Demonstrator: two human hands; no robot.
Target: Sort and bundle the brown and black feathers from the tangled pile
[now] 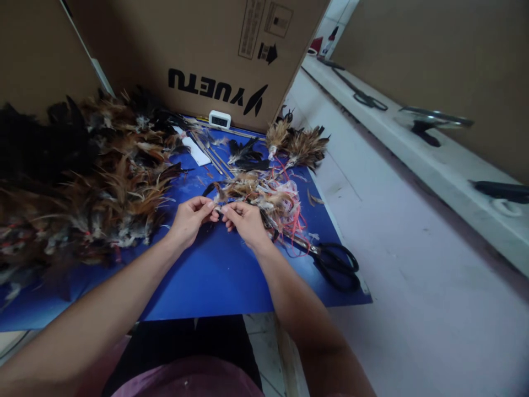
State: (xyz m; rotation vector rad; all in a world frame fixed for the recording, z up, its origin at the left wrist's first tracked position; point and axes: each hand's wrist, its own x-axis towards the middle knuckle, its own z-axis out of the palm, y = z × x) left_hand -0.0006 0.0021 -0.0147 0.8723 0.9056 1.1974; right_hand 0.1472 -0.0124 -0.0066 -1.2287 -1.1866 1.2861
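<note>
Over the blue tabletop (206, 292), my left hand (190, 219) and my right hand (243, 220) meet with fingertips almost touching. Each is closed in a pinch. Between them is a feather (220, 194), brown and dark, its base at the fingertips of both hands. Just behind my right hand lies a loose pile of brown and white feathers (264, 190) mixed with pink string (295, 212). Black-handled scissors (336, 264) rest to the right of my right hand, their blades partly under the string and feathers.
Large heaps of brown and black feathers (119, 193) cover the table's left side. Tied feather bunches (306, 146) lie at the back right. A small white digital clock (219, 119) stands before a cardboard box (198, 44). Thin sticks (209, 154) lie nearby. A wall ledge (397, 127) holds tools.
</note>
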